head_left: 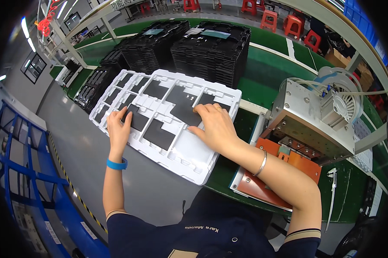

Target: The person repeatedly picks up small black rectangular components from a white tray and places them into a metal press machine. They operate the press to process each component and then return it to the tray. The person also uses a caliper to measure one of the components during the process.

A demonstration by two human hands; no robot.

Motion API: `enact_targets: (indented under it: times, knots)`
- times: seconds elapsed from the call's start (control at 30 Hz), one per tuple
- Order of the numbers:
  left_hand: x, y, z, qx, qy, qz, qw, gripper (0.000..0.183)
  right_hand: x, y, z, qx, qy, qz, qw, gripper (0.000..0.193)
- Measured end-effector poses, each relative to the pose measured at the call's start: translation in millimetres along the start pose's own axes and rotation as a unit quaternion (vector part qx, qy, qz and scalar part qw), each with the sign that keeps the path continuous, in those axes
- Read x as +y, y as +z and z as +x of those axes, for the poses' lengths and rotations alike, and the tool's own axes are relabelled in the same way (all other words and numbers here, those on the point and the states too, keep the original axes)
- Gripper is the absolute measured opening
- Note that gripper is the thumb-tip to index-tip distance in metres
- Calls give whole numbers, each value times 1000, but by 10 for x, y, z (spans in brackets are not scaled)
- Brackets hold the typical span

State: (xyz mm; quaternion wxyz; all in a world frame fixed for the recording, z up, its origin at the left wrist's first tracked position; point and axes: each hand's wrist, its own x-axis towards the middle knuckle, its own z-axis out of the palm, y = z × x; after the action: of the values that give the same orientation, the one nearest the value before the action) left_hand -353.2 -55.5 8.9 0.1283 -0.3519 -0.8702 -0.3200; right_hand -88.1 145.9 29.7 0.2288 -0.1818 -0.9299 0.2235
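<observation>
Head view: notched dark-grey pieces point(182, 106) lie in a white tray point(193, 151).

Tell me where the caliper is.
In the head view, the caliper lies at the right on the green bench, just right of the orange plate and below the metal machine.

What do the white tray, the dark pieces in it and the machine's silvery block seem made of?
White tray: likely moulded plastic, slightly glossy, given its formed recesses and soft highlights. Dark pieces: matte, evenly unreflective; perhaps plastic or coated sheet, hard to tell. Silvery block: probably metal, satin-finished, from its grey sheen.
</observation>
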Motion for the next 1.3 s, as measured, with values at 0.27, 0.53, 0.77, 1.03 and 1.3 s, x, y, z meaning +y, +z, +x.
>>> enact_targets:
  times: [0.27,0.53,0.77,1.03,1.3]
  knots:
    - [366,-70,-394,-44,173,-5,984,26,-32,12,70,11,1,13,1000,39]
    - [319,-22,-293,-58,180,4,982,28,-13,-423,-74,19,65,197,978,44]
    - [686,-329,-305,-39,242,49,968,40,-6,-1588,-1529,23,16,113,993,44]
    - [2295,-193,-476,-163,508,-95,840,51,320,-1993,-2611,20,168,2,986,46]
    - [3089,421,-1100,-356,693,-178,601,59,452,-1662,-2265,79,105,-63,989,30]
